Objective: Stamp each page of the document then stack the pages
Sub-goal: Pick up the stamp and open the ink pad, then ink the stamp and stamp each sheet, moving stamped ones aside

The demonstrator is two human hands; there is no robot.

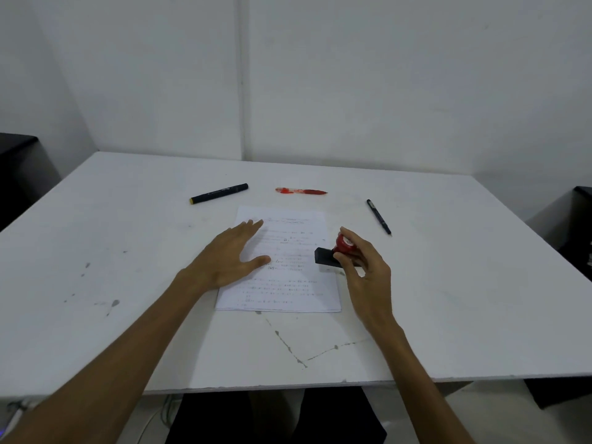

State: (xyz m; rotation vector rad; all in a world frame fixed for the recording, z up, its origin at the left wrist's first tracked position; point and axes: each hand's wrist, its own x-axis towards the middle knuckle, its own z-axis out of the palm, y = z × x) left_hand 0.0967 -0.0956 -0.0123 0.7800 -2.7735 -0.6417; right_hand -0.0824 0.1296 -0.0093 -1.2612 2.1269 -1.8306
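Observation:
A white printed page (288,283), the top of the document, lies flat in the middle of the white table (96,283). My left hand (230,254) rests palm down on the page's left side with its fingers spread. My right hand (362,261) holds a stamp (336,251) with a red knob and a black base, at the page's right edge about halfway up. Whether the stamp's base touches the paper is unclear. I cannot tell how many pages lie under the top one.
Beyond the page lie a black marker with a yellow end (219,193), a red pen (301,191) and, to the right, a thin black pen (379,216). Dark furniture stands at the left (19,168) and right (579,225) edges. A white wall rises behind the table.

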